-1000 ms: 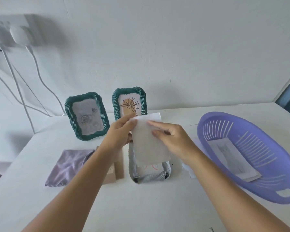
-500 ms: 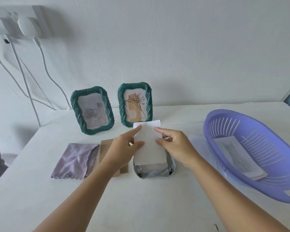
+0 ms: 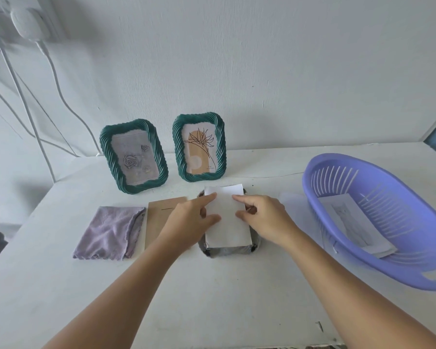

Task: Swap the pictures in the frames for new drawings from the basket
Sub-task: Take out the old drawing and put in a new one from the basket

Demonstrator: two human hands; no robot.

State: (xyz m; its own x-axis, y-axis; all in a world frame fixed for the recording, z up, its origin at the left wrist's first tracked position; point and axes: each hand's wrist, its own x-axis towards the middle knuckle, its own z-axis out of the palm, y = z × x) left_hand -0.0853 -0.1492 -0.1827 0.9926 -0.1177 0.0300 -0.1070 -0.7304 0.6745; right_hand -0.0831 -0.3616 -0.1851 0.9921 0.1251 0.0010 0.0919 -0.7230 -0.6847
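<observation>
White table (image 3: 212,298), plain white wall (image 3: 262,71), wall socket (image 3: 23,18) with white cables (image 3: 58,84), soft daylight

Both hands (image 3: 191,217) on white sheet (image 3: 227,222) over frame (image 3: 227,251)
</observation>
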